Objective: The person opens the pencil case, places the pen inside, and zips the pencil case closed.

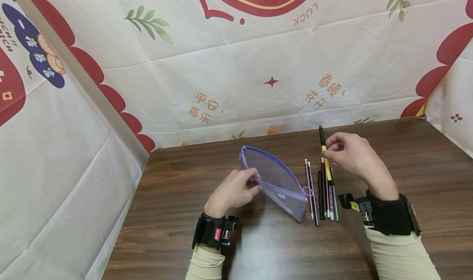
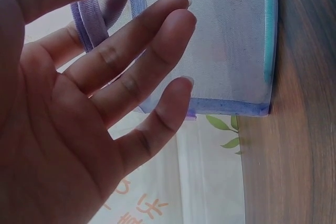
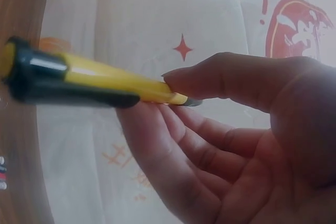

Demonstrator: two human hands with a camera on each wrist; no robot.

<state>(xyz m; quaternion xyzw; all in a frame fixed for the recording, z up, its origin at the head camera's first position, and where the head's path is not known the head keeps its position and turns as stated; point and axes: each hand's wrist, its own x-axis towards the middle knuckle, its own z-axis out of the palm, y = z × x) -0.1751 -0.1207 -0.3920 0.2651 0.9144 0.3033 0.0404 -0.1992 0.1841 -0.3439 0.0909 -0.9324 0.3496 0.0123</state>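
A translucent purple zip pouch [image 1: 271, 165] stands tilted on the table, its zipper mouth gaping. My left hand [image 1: 235, 189] pinches the zipper edge at its near left side; in the left wrist view the thumb and index finger hold the purple zipper band [image 2: 93, 24], while the other fingers reach loosely over the mesh. Between thumb and fingertips, my right hand [image 1: 356, 157] holds a yellow marker pen [image 3: 100, 74] with black ends and a black clip. It is raised over the row of pencils, black tip pointing toward the back wall.
Right of the pouch, several pencils [image 1: 310, 185] and a black pen [image 1: 321, 198] lie side by side on the brown wooden table [image 1: 166, 222]. A purple loop hangs from the pouch's zipper end. White printed cloth [image 1: 236, 74] hangs behind and at both sides.
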